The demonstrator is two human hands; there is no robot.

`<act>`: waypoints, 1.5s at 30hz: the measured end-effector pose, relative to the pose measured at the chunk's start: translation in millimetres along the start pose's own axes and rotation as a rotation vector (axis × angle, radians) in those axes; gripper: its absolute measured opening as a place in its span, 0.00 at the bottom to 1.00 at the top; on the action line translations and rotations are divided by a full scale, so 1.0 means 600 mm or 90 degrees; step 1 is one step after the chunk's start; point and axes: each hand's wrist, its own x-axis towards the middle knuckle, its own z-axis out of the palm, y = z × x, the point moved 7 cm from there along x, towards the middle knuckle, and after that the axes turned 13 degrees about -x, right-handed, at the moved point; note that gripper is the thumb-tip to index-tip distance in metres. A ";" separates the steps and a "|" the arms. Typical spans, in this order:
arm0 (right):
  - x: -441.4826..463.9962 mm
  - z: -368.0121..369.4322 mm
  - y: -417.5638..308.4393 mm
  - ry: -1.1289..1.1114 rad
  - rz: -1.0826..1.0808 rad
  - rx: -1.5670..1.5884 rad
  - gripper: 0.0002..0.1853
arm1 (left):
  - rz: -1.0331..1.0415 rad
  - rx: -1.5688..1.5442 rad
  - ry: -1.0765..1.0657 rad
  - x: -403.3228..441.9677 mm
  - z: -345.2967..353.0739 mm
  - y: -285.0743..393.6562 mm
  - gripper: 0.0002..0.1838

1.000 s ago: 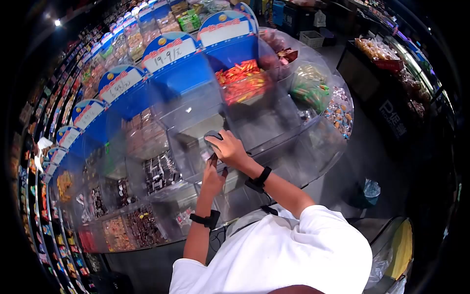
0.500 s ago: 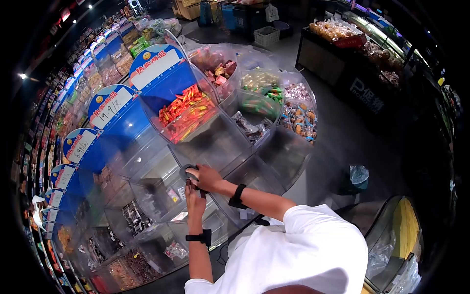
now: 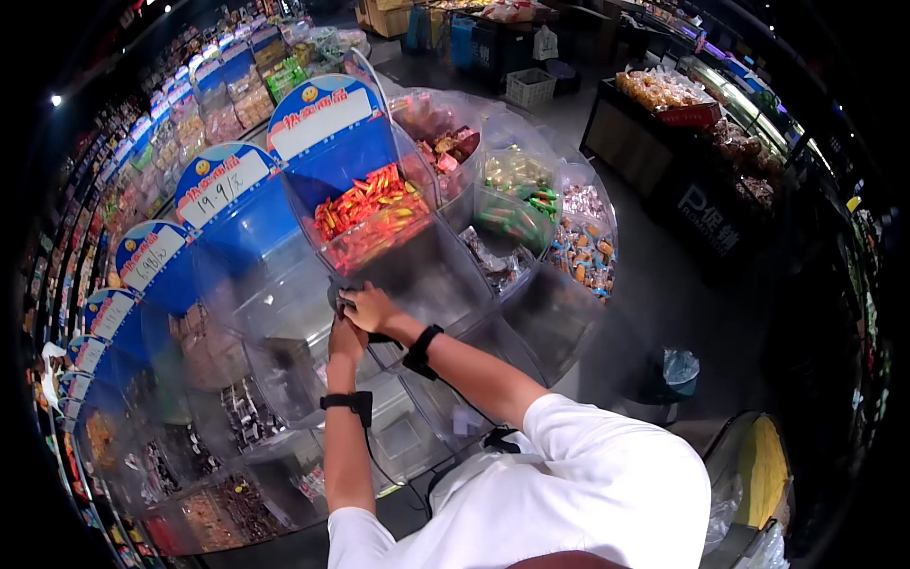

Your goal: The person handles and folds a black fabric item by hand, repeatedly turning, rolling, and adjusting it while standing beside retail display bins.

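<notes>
Both my hands are close together at the corner of the clear plastic bins. My right hand (image 3: pixel 370 308) is closed around a small dark grey item (image 3: pixel 336 292), too small and blurred to name. Just below it, my left hand (image 3: pixel 348 337) is closed near the same item, its fingertips partly hidden. The bin in front of my right hand (image 3: pixel 431 275) has bare see-through walls. Behind it, a bin holds red and yellow wrapped sweets (image 3: pixel 374 209). A black band sits on each wrist.
Blue price signs (image 3: pixel 223 185) stand along the left row of bins. Dark-wrapped sweets (image 3: pixel 248 412) lie in a lower left bin. Assorted wrapped snacks (image 3: pixel 583 256) fill the rounded right end. A lined waste bin (image 3: pixel 678 370) stands on the floor at the right.
My hands have moved left and slightly up along the bin edge, the grey item with them. The view has shifted a little.
</notes>
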 end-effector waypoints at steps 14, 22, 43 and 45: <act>-0.223 -0.042 -0.033 -0.267 0.008 -0.020 0.24 | -0.012 0.082 0.010 -0.255 0.138 0.050 0.32; -0.127 -0.037 -0.035 -0.085 0.051 -0.081 0.21 | 0.014 0.050 0.044 -0.174 0.082 0.016 0.35; 0.029 0.008 -0.006 -0.113 0.068 -0.134 0.27 | 0.075 0.027 0.148 -0.042 -0.010 0.000 0.21; 0.008 0.011 -0.010 -0.110 0.055 -0.147 0.26 | 0.074 -0.061 0.166 -0.059 -0.001 0.000 0.24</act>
